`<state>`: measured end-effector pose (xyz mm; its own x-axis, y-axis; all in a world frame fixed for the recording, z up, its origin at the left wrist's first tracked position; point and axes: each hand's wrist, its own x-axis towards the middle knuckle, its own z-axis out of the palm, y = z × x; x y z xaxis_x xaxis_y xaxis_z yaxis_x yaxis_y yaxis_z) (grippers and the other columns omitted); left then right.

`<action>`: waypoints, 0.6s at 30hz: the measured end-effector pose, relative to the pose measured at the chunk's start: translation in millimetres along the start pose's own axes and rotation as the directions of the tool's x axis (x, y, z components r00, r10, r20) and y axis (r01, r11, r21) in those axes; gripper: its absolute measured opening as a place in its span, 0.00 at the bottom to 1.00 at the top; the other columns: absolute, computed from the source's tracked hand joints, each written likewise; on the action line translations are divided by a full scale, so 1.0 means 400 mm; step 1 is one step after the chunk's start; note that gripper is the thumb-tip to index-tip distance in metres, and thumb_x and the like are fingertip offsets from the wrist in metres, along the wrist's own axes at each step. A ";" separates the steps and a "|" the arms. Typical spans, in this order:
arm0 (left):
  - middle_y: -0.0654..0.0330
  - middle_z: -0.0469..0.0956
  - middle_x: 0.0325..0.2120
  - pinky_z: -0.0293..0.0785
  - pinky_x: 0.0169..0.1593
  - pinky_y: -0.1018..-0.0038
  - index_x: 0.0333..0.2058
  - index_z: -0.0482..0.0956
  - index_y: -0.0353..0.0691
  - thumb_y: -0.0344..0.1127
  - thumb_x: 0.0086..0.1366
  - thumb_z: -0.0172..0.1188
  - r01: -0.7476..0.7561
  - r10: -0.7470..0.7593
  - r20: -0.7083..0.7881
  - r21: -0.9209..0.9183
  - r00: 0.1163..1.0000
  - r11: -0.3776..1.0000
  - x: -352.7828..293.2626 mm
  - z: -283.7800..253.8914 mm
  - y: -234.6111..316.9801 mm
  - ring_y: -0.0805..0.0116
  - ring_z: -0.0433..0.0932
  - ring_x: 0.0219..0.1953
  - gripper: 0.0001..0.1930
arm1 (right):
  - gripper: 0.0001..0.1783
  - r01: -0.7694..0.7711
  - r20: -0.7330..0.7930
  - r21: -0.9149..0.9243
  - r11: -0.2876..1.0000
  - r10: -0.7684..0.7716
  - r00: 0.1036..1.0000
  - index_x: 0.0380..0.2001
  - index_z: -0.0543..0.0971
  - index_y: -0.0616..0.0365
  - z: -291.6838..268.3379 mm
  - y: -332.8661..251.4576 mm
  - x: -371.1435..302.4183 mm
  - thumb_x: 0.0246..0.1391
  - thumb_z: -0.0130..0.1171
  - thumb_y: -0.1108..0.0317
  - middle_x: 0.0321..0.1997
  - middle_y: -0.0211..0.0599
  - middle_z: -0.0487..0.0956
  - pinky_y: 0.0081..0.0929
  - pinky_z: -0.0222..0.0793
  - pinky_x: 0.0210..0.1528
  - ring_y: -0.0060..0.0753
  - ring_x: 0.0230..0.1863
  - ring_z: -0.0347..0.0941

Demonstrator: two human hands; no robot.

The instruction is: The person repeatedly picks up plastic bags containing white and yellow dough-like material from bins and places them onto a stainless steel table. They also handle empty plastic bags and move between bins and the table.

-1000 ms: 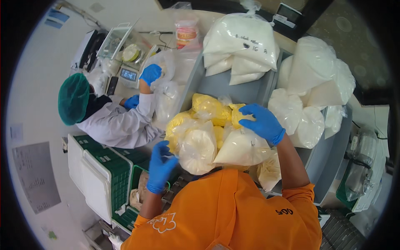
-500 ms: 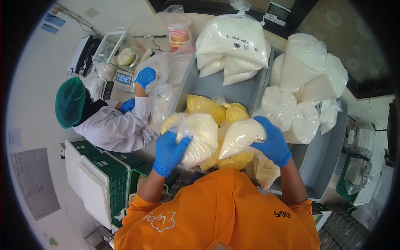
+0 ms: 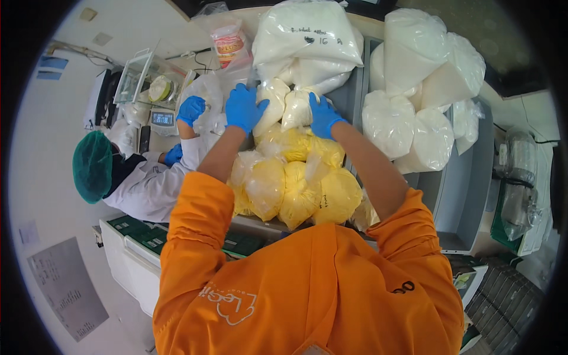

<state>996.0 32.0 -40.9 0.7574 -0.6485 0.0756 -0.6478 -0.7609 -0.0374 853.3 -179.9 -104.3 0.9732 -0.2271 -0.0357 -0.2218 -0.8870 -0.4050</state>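
Left hand [image 3: 244, 109], half open, lies against the left pale bag [image 3: 273, 105]; right hand [image 3: 325, 117], fingers parted, touches the right pale bag [image 3: 297, 110] (whether either grips, I cannot tell), both between the grey tray's [image 3: 345, 97] far and near edges

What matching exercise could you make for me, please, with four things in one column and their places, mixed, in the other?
1. Left hand in a blue glove
2. Green mesh hairnet
3. Right hand in a blue glove
4. Bulging yellow plastic bags

A. Right of the two small cream-coloured plastic bags
B. Between the cream-coloured bags and the orange cloth garment
C. Left of the cream-coloured bags
D. On the white-coated co-worker

Pairs: 1-C, 2-D, 3-A, 4-B
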 end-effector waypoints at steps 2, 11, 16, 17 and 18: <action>0.48 0.73 0.44 0.76 0.47 0.57 0.49 0.75 0.40 0.51 0.59 0.65 -0.018 0.009 -0.098 -0.097 0.995 0.995 -0.007 0.010 0.037 0.48 0.75 0.45 0.26 | 0.38 -0.138 0.096 -0.027 0.990 0.140 0.985 0.69 0.62 0.51 0.023 -0.022 -0.026 0.55 0.58 0.55 0.66 0.54 0.67 0.41 0.59 0.69 0.53 0.67 0.64; 0.46 0.73 0.46 0.73 0.53 0.57 0.52 0.75 0.44 0.49 0.56 0.69 -0.257 0.325 0.217 -0.292 0.920 0.921 -0.083 -0.037 0.056 0.44 0.74 0.49 0.28 | 0.17 -0.184 0.103 0.488 0.853 0.153 0.983 0.39 0.81 0.59 -0.305 0.031 -0.347 0.51 0.63 0.58 0.37 0.46 0.81 0.39 0.73 0.50 0.49 0.43 0.78; 0.47 0.76 0.45 0.73 0.54 0.59 0.52 0.75 0.42 0.55 0.52 0.69 -0.251 0.426 0.553 -0.367 0.716 0.896 -0.175 -0.115 0.158 0.48 0.76 0.51 0.33 | 0.23 -0.094 -0.142 0.344 0.934 0.151 0.978 0.49 0.77 0.54 -0.214 -0.008 -0.487 0.49 0.65 0.59 0.35 0.39 0.80 0.42 0.71 0.49 0.50 0.39 0.77; 0.48 0.77 0.44 0.73 0.53 0.59 0.52 0.75 0.42 0.55 0.51 0.69 -0.250 0.415 0.585 -0.344 0.697 0.905 -0.176 -0.102 0.170 0.49 0.76 0.50 0.33 | 0.25 0.005 -0.230 0.237 0.971 0.051 0.972 0.50 0.76 0.54 -0.196 -0.044 -0.466 0.49 0.65 0.58 0.35 0.37 0.80 0.42 0.71 0.49 0.50 0.39 0.77; 0.50 0.79 0.39 0.74 0.51 0.61 0.49 0.74 0.42 0.52 0.48 0.71 -0.291 0.464 0.555 -0.375 0.691 0.880 -0.148 -0.090 0.170 0.49 0.78 0.45 0.32 | 0.27 0.022 -0.250 0.059 0.998 -0.007 0.968 0.52 0.75 0.52 -0.169 -0.062 -0.426 0.49 0.65 0.58 0.37 0.35 0.80 0.41 0.71 0.51 0.51 0.40 0.77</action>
<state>904.0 19.4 -12.1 0.2681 -0.8124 -0.5178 -0.8210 -0.4739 0.3184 688.8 -146.4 -26.2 0.9288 -0.3142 0.1967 -0.1961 -0.8667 -0.4586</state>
